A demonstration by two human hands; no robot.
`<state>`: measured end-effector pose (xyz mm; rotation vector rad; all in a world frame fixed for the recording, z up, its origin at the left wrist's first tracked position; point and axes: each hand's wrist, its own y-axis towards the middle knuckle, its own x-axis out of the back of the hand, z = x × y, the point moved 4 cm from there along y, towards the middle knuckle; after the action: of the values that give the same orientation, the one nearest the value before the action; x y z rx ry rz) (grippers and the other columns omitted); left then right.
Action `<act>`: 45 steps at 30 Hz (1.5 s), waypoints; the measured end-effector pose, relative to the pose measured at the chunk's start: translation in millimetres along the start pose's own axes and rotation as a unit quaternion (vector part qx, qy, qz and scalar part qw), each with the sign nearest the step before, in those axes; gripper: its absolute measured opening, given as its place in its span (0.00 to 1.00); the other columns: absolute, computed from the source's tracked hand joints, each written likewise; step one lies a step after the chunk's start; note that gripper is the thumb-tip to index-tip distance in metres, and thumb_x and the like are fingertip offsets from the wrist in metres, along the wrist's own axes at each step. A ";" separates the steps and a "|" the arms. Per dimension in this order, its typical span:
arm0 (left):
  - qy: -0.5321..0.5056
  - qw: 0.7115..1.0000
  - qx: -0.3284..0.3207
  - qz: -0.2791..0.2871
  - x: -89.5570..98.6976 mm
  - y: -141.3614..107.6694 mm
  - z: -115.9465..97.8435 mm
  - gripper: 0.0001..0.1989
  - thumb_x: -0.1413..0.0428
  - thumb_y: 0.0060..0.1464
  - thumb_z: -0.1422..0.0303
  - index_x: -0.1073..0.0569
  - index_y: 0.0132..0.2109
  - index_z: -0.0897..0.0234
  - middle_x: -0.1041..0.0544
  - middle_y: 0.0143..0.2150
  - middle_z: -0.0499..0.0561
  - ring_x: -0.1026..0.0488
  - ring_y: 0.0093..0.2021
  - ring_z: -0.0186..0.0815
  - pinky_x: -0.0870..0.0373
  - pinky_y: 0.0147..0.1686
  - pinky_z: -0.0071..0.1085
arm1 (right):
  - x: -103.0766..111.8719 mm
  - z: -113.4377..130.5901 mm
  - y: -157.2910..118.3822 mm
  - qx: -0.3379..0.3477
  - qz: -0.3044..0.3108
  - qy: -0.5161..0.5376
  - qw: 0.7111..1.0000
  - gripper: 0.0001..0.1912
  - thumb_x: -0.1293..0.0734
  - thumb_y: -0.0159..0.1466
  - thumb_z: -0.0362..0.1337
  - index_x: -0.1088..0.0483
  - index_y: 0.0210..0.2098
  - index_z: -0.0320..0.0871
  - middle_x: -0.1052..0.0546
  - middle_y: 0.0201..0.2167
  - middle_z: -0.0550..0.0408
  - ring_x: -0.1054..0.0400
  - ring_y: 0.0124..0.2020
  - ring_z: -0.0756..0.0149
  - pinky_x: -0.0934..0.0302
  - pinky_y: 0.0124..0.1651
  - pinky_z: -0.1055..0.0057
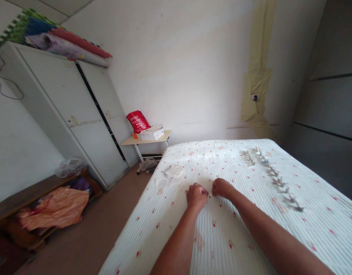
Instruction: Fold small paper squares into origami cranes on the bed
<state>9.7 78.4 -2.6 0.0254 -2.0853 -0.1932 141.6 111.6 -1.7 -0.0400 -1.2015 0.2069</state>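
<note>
A: Starting with the largest?

B: See a broad white wall (178, 76) at the back, with yellowish tape (261, 46) running down towards its right end. Filling the foreground, a white ribbed mattress (158, 214), dotted with red and pale pink.

A: And off to the sides?

B: On the right, a dark grey panelled surface (330, 103) crossed by darker bands. On the left, a tall pale grey cabinet (75, 103) with two doors and a black gap between. Piled on top, a green, blue and red foam mat (44, 28) and a rolled pinkish-purple sheet (61, 47).

A: Going smaller?

B: Below the cabinet, a crumpled orange plastic bag (57, 206) draped over low brown wooden furniture (21, 187). Between cabinet and mattress, a small pale-topped table (130, 140), bearing a shiny red plastic bag (138, 120) with white lettering and a white box (155, 134).

A: Now the hands?

B: Just apart over the middle of the mattress. Left hand (197, 194) curled closed, fingertips drawn together; right hand (221, 188) also curled closed, facing it. Can't tell if gripping anything small in either.

A: And nearby?

B: Just beyond the left hand, thin white printed paper (161, 183), with a crumpled whitish packet (174, 171) touching it. Well to the right of the right hand, lying on the mattress in a slanting row, small grey pieces (279, 185), too blurred to identify, with a shorter group alongside at the far end.
</note>
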 end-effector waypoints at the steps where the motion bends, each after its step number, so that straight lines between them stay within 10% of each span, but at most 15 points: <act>1: -0.002 1.000 0.003 0.002 0.7 0.0 0.0 0.08 0.48 0.47 0.69 0.24 0.28 0.58 0.25 0.38 0.47 0.31 0.42 0.34 0.39 0.41 0.28 | -0.1 -0.2 -0.3 0.000 0.000 0.002 1.000 0.09 0.35 0.44 0.27 0.25 0.24 0.37 0.24 0.24 0.47 0.30 0.27 0.62 0.42 0.27 0.74; 20: -0.033 0.999 -0.019 -0.007 -3.8 -1.3 6.5 0.05 0.42 0.41 0.70 0.23 0.29 0.56 0.26 0.37 0.44 0.32 0.41 0.32 0.39 0.42 0.26 | -0.1 -14.9 -16.1 0.112 -0.040 0.124 0.985 0.08 0.37 0.48 0.30 0.26 0.26 0.42 0.26 0.30 0.55 0.33 0.32 0.69 0.43 0.34 0.79; 45: 0.018 1.000 -0.011 -0.006 0.5 -7.1 -2.7 0.03 0.41 0.43 0.65 0.25 0.30 0.56 0.27 0.38 0.44 0.33 0.43 0.34 0.42 0.42 0.29 | 1.8 -10.4 -22.9 0.075 -0.051 0.108 0.990 0.07 0.37 0.51 0.34 0.27 0.26 0.42 0.27 0.32 0.54 0.34 0.33 0.69 0.44 0.35 0.77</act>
<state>11.3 71.0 -1.9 0.0286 -2.0466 -0.2225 155.0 90.4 -0.5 0.1272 -0.9666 0.1983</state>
